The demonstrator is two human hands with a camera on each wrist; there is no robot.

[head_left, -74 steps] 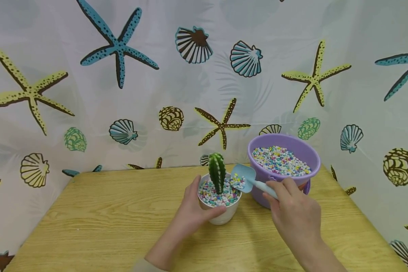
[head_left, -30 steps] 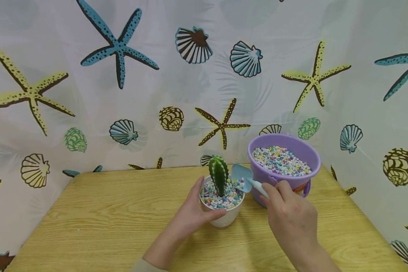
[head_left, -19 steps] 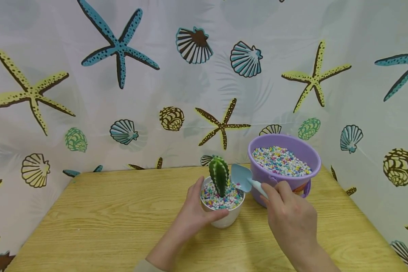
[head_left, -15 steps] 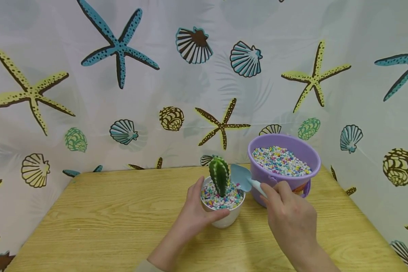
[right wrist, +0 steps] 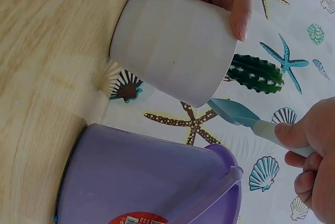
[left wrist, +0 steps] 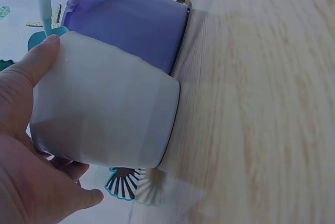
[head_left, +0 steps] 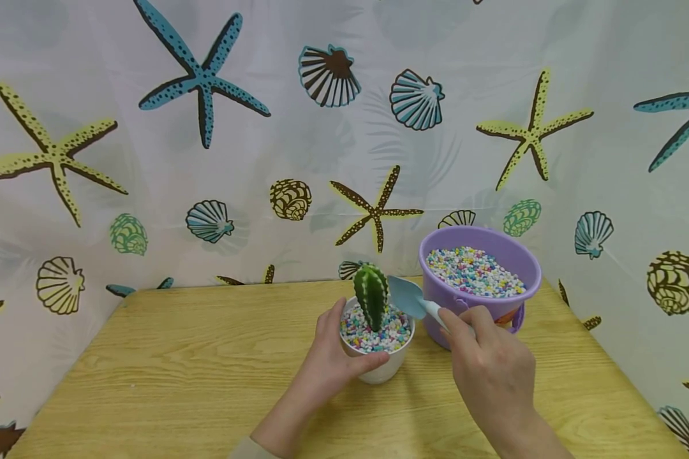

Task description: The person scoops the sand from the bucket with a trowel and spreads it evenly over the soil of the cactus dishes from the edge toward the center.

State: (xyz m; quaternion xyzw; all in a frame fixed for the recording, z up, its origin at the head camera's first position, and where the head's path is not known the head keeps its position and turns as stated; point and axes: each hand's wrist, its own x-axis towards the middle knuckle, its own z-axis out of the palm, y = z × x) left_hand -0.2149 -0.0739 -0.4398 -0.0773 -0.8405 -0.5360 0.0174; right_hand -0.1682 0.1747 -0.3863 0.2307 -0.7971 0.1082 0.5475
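A green ribbed cactus (head_left: 370,297) stands in a white pot (head_left: 386,368) filled with small coloured pebbles (head_left: 358,335). My left hand (head_left: 334,363) grips the pot from the left, thumb across its front and fingers round the far side. In my right hand (head_left: 494,366) is the pale handle of a small blue shovel (head_left: 407,296). The shovel's blade is tilted at the pot's right rim, near the cactus, and no pebbles show on it. The right wrist view shows the blade tip (right wrist: 225,109) at the rim, with fingers curled round the handle.
A purple bucket (head_left: 442,319) with many coloured pebbles (head_left: 476,271) stands right behind the shovel, its handle (right wrist: 214,195) hanging down. The wooden table (head_left: 178,370) ends at a white curtain (head_left: 252,140) printed with starfish and shells.
Pebbles that lay on the shovel's blade have slid off into the pot. The blade has turned over and tilted slightly left. The pot shifted slightly right and nearer, left hand still on it.
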